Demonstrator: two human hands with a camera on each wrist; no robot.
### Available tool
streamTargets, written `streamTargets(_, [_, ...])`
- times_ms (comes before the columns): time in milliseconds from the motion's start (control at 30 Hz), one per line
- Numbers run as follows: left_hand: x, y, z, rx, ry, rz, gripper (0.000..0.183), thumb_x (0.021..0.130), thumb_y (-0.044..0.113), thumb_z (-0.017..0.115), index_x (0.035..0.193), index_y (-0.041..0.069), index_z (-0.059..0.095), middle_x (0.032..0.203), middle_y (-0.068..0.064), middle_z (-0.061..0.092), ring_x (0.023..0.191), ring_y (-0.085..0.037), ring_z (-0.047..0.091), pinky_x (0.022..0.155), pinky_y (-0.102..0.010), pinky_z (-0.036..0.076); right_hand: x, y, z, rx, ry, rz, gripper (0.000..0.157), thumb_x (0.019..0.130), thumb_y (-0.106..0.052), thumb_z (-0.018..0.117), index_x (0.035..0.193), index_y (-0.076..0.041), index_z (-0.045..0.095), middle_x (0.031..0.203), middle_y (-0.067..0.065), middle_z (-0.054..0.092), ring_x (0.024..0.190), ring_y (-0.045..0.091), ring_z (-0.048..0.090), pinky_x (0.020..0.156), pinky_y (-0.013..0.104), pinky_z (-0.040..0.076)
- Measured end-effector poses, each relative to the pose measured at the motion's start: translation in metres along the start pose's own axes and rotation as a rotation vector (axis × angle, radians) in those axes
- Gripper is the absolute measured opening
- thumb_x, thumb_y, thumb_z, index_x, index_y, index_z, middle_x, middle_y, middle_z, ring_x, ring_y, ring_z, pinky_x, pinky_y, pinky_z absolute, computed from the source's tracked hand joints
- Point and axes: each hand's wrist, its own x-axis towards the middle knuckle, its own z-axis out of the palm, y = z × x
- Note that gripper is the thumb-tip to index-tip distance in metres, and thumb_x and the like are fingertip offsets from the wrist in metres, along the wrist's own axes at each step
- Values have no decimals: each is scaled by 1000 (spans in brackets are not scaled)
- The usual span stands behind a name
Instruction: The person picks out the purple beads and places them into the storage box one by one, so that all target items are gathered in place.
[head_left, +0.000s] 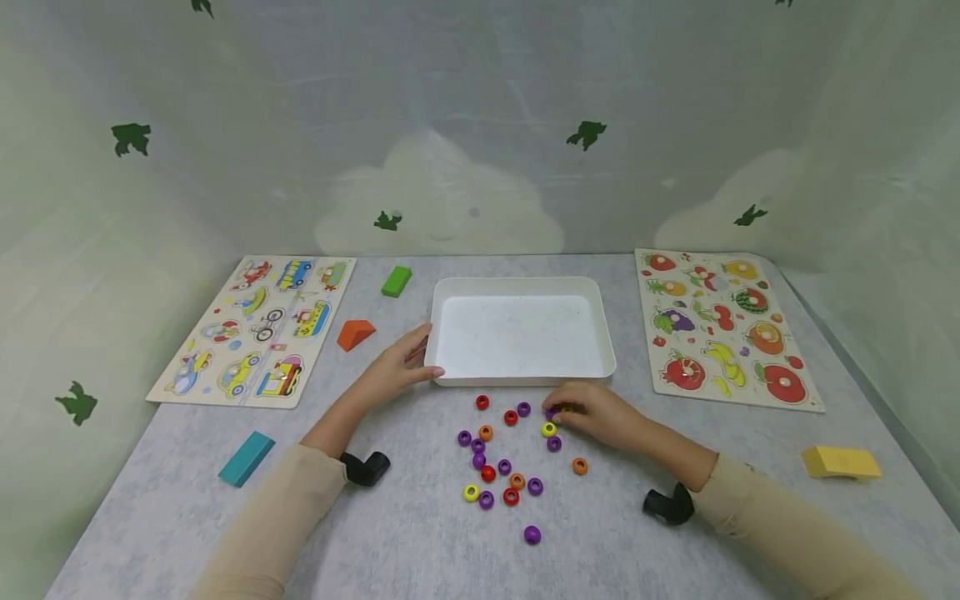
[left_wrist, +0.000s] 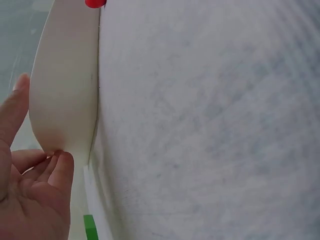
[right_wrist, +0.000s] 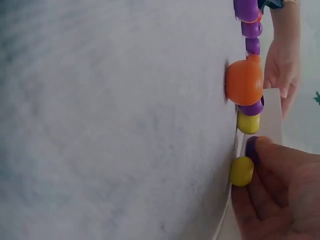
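Note:
My left hand (head_left: 397, 362) holds the white tray (head_left: 437, 333) at its near left corner, thumb by the front rim and fingers along the side wall. In the left wrist view, bent fingertips press the outer wall of that corner. Just in front of the tray, my right hand (head_left: 596, 412) pinches a purple bead (right_wrist: 251, 150) at its fingertips. A yellow bead (right_wrist: 241, 171) lies against the fingers of that hand. Close by on the table are another yellow bead (head_left: 549, 429) and a purple bead (head_left: 554, 444).
Several red, purple, orange and yellow beads (head_left: 488, 473) lie scattered before the tray. A vehicle puzzle board (head_left: 247, 342) is at left, a fruit puzzle board (head_left: 705, 333) at right. Green (head_left: 396, 282), orange (head_left: 356, 334), teal (head_left: 247, 458) and yellow blocks (head_left: 840, 462) lie around.

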Motion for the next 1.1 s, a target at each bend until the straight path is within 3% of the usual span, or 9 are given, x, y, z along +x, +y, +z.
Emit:
streamTargets(133, [0, 0, -1, -1, -1, -2, 77, 72, 16, 64, 132, 6, 18, 135, -11, 16, 118, -25, 25, 93, -36, 28, 4, -2, -6, -8, 81, -8, 19, 78, -13, 56, 97, -10, 60, 92, -7, 56, 81, 5, 51, 69, 20, 45])
streamTargets(300, [2, -5, -2, 34, 3, -7, 81, 68, 20, 67, 132, 6, 19, 135, -9, 17, 119, -22, 24, 94, -35, 26, 21, -8, -24, 3, 226, -37, 20, 77, -14, 57, 97, -14, 59, 93, -7, 56, 83, 6, 52, 73, 19, 44])
streamTargets(467, [8, -22, -2, 58, -1, -10, 88, 64, 33, 68, 132, 10, 18, 135, -6, 18, 119, -19, 25, 94, -33, 26, 45, 3, -37, 18, 301, 27, 22, 76, -14, 57, 98, -11, 59, 94, -3, 55, 86, 8, 52, 75, 21, 44])
streamTargets(667, [12, -32, 0, 88, 5, -13, 91, 60, 42, 67, 133, 14, 19, 135, -2, 19, 118, -15, 26, 94, -30, 27, 67, 24, -37, 3, 276, 175, 22, 77, -11, 57, 98, -5, 59, 94, 1, 57, 86, 12, 52, 76, 25, 44])
streamTargets(900, [12, -32, 0, 80, 12, 0, 87, 63, 35, 68, 132, 12, 20, 134, -3, 20, 118, -15, 26, 94, -30, 27, 78, 40, -31, -40, 215, 385, 15, 76, -12, 59, 91, -14, 62, 88, -3, 57, 83, 12, 50, 79, 29, 41])
streamTargets(1100, [12, -34, 0, 71, 12, 2, 86, 64, 33, 68, 132, 13, 20, 135, -2, 19, 119, -15, 25, 94, -31, 27, 78, 42, -31, -62, 202, 394, 19, 77, -16, 59, 95, -14, 59, 91, -3, 56, 85, 12, 49, 79, 29, 41])
